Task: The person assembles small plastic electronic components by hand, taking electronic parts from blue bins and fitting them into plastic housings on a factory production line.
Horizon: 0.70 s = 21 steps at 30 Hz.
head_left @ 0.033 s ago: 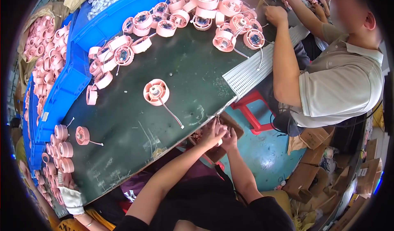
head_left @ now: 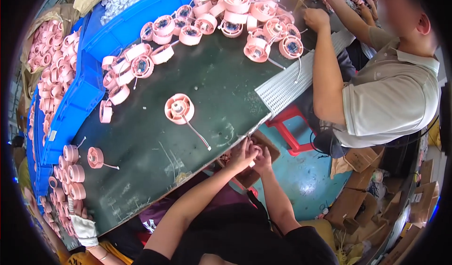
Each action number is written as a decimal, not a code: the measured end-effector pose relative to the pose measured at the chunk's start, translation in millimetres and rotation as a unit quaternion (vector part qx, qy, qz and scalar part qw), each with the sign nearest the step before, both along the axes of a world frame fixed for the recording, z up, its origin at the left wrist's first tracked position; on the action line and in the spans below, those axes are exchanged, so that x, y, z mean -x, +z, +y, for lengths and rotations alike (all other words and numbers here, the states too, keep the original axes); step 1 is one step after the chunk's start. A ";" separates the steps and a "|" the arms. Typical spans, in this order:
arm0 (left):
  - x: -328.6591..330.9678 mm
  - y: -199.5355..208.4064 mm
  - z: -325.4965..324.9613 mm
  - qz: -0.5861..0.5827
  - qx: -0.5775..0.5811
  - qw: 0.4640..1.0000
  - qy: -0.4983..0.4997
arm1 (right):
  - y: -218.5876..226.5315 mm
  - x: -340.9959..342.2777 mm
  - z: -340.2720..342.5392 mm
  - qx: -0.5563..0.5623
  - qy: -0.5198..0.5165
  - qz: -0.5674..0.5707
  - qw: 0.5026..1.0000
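Two hands meet just past the near edge of the dark table [head_left: 197, 91] in the head view: your left hand [head_left: 242, 154] and right hand [head_left: 262, 160] touch, fingers curled around a small white piece [head_left: 252, 163], probably held low so both can work it. One pink fan [head_left: 179, 108] lies alone within reach, its wire trailing toward you. More pink fans [head_left: 226, 18] sit heaped at the far side, by a seated person [head_left: 386, 91].
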<state>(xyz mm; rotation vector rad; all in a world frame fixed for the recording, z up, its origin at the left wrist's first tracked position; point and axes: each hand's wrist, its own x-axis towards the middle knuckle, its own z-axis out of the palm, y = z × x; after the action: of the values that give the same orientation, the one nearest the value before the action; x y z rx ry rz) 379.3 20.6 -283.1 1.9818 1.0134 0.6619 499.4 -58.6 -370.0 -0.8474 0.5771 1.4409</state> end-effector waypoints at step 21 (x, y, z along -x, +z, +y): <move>-42.4 253.7 221.9 -0.051 -0.258 0.965 -0.007 | 360.2 -129.2 286.3 0.011 0.196 -0.824 0.532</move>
<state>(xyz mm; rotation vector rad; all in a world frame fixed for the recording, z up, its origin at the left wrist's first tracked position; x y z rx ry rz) 421.8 242.6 -29.3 2.3632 0.8160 1.0953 628.7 227.7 -9.8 -1.9378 -1.1383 0.3806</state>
